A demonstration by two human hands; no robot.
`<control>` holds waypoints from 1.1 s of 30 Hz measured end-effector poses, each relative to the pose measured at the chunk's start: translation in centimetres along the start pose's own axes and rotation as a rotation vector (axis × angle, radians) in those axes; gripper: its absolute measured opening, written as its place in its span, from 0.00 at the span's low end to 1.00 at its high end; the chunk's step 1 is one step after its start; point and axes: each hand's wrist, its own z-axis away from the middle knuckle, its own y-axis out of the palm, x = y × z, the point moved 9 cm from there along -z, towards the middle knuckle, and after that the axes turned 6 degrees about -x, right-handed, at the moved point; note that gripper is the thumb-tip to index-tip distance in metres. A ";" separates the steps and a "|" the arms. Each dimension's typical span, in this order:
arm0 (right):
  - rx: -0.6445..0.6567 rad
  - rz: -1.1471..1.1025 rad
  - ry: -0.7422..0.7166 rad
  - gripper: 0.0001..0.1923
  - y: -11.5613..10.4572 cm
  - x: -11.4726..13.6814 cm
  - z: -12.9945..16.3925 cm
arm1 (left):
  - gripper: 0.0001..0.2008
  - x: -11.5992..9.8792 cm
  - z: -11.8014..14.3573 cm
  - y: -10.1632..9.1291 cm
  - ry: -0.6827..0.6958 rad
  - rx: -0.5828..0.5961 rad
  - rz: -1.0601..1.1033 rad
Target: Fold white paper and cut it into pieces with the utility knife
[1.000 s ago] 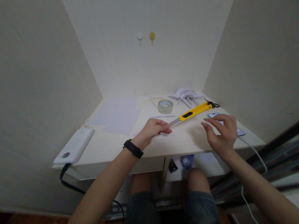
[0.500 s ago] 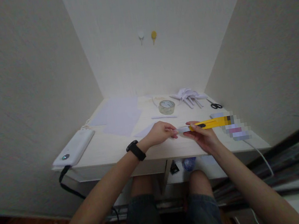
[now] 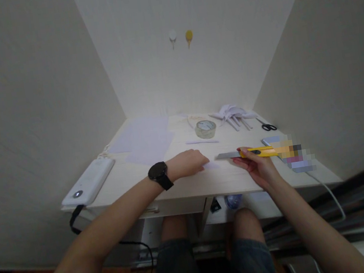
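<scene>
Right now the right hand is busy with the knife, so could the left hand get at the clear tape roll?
Probably yes: the left hand rests on the pale desk, with only bare surface toward the clear tape roll.

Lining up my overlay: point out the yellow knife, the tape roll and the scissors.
yellow knife (image 3: 262, 152): head view, on its yellow handle.
tape roll (image 3: 205, 129): head view, on its top face.
scissors (image 3: 268, 126): head view, on the black handles.

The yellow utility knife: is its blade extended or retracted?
Extended. A grey blade sticks out from the yellow utility knife, held in the right hand, pointing toward the left hand.
</scene>
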 end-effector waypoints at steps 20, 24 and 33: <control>-0.046 -0.112 0.028 0.07 -1.1 0.2 -0.6 | 0.06 1.4 -1.3 1.1 -0.161 -0.035 0.212; -0.028 -0.142 0.003 0.07 -1.1 0.5 -0.6 | 0.06 1.4 -1.6 1.1 -0.076 -0.133 0.293; 0.109 0.071 -0.048 0.16 -0.6 0.9 0.2 | 0.08 0.3 -1.5 1.6 0.019 -0.132 0.308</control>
